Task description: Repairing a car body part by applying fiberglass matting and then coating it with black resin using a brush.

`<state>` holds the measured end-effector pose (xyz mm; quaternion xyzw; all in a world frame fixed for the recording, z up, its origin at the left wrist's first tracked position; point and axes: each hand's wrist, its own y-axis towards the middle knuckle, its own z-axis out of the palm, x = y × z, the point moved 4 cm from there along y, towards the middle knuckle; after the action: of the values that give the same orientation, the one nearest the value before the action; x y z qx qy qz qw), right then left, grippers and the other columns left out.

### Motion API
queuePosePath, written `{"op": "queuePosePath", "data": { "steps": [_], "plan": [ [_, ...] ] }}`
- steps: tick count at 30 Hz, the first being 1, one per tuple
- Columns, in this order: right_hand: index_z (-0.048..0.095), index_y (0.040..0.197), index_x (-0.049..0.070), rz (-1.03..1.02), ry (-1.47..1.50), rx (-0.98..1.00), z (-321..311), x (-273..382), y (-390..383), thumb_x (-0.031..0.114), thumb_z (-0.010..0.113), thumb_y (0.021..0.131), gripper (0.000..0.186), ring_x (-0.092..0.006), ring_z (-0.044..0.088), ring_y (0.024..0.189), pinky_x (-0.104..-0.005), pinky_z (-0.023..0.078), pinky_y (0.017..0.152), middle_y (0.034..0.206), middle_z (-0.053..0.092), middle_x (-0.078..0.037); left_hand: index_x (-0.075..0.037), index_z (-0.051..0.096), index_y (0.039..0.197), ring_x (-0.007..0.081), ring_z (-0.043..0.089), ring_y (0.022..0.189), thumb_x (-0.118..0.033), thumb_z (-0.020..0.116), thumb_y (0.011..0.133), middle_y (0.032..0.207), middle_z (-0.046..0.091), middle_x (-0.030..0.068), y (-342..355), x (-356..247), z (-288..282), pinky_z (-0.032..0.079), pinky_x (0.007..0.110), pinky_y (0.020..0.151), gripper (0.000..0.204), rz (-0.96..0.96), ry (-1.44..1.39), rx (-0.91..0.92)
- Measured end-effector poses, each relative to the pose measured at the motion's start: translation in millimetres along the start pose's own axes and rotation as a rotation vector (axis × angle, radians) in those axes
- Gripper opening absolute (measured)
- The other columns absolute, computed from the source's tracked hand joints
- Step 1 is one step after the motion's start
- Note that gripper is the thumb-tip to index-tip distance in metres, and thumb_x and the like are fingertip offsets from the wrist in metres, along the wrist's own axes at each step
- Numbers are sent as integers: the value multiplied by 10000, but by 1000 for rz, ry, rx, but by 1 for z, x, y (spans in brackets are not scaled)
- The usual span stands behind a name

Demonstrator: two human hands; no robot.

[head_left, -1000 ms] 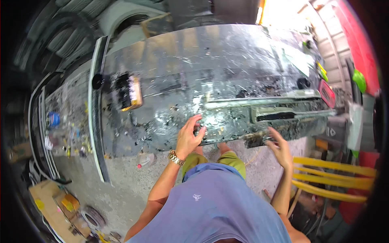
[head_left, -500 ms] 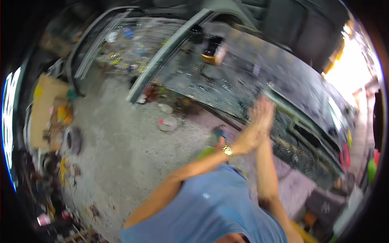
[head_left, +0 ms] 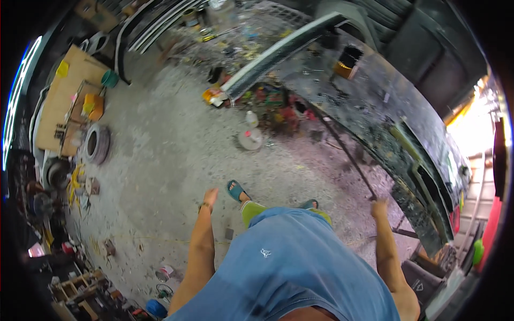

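Note:
My left hand (head_left: pixel 210 198), with a watch at the wrist, is held out over the concrete floor (head_left: pixel 166 160) at my left side, apart from any object. My right hand (head_left: pixel 379 208) is beside the scuffed dark workbench (head_left: pixel 380 112), just at the lower end of a dark bar (head_left: pixel 348 150); I cannot tell whether they touch. The fingers of both hands are too blurred to read. On the bench lie long greenish-grey parts (head_left: pixel 415 155) and an open can (head_left: pixel 347 63). A long pale strip (head_left: pixel 270 56) crosses its far end.
Jugs (head_left: pixel 250 138) stand on the floor under the bench edge. To the left are a tire (head_left: pixel 97 143), a wooden board (head_left: pixel 56 112) and a green bucket (head_left: pixel 110 79). Tools and parts (head_left: pixel 85 289) pile at lower left. Red panels (head_left: pixel 490 230) stand at far right.
My view has swung left from the bench to the floor. My hands, pressed together half a second ago, have separated and lowered to either side of my body.

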<state>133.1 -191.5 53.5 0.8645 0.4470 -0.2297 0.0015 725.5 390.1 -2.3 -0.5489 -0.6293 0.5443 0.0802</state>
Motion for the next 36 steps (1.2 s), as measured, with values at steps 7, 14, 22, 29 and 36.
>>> {"op": "queuePosePath", "data": {
  "steps": [7,14,22,29,36],
  "plan": [
    [440,1289,-28,615,661,477,-84,150,-3,261,806,680,768,-357,546,1140,-438,435,952,1247,513,-290,-84,568,1129,222,590,700,-394,514,915,958,640,84,-49,297,-185,452,389,596,381,-623,-180,-191],
    [450,1337,-2,-270,1000,375,-301,365,234,125,675,760,632,-320,539,1179,-390,422,995,1269,553,-216,24,617,1115,245,617,972,-299,576,882,992,665,120,67,151,-279,476,373,832,400,-178,-152,-172],
    [599,1171,19,-332,1009,-299,-593,414,528,178,593,834,373,-337,629,996,-394,493,852,1083,645,-204,18,582,1184,213,609,1044,-254,588,916,1116,653,124,203,-100,-346,458,302,913,382,250,-232,2],
    [665,1051,75,39,916,-690,-730,460,788,310,572,866,313,-355,618,962,-422,489,846,1024,656,-170,23,580,1181,229,615,1055,-237,563,938,1131,644,162,257,-180,-441,467,322,910,357,429,-16,-82],
    [631,965,69,273,442,-787,-712,478,911,294,607,864,248,-340,581,975,-457,485,784,978,628,-142,39,578,1167,219,612,1054,-183,526,957,1123,642,158,276,-284,-514,466,319,910,309,598,-41,-93]
  ]
}}
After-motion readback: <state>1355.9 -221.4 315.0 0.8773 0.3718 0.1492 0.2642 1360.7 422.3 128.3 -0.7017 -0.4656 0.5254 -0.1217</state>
